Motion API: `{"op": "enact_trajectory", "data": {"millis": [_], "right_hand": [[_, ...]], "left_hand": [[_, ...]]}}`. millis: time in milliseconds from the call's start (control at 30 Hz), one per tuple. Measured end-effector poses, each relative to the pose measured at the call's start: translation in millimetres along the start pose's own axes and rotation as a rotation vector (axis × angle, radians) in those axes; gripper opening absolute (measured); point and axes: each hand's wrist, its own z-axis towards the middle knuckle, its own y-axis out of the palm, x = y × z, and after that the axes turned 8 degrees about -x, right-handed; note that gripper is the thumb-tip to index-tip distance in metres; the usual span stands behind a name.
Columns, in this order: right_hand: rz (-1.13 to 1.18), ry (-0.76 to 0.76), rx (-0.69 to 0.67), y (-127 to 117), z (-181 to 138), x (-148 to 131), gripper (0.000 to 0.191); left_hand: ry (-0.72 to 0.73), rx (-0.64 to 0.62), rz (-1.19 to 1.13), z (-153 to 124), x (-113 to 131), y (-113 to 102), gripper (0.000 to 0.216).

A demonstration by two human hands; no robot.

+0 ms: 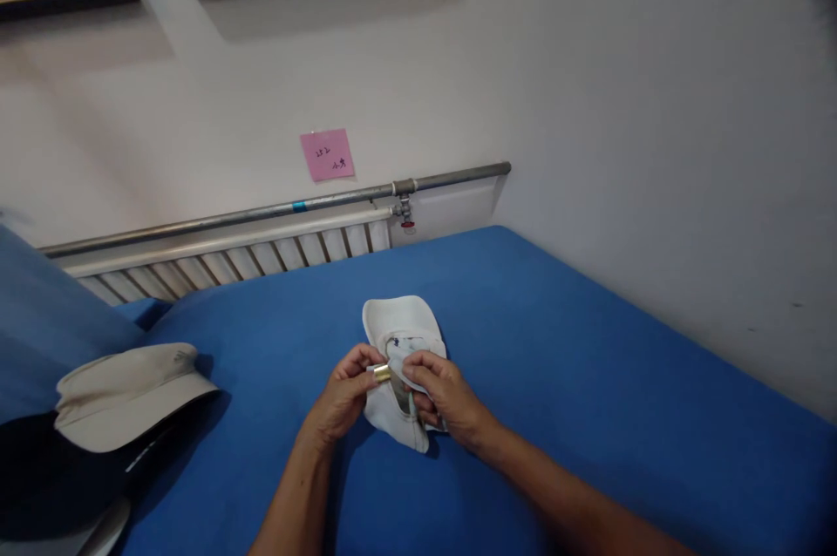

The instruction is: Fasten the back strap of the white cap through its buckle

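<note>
Lower centre of frame, on bed (588, 382), cap (400, 319) lies upside down. L hand (345, 397) pinches its buckle (381, 373); R hand (445, 399) grips strap (400, 355), prob. fabric. Cap looks light, soft, floppy: best held by brim/band. Beige cap (131, 390) lower left.

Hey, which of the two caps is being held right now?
The white cap, held by the left hand and right hand at the centre; the beige cap lies untouched at the far left.

left hand (345, 390) pinching | right hand (439, 395) pinching | fingertips meeting
</note>
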Motion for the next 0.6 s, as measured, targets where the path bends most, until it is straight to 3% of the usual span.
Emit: {"op": "enact_trajectory", "data": {"millis": [333,600], "right_hand": [[0.039,-0.003,0.052,-7.1,-16.0,6.7,0.029],[0.037,-0.019,0.032,-3.7,-17.0,6.3,0.028]], "left_hand": [[0.017,0.205,-0.077,-18.3,-17.3,-2.5,0.032],[0.089,0.264,-0.101,-24.4,-18.5,2.6,0.033]]}}
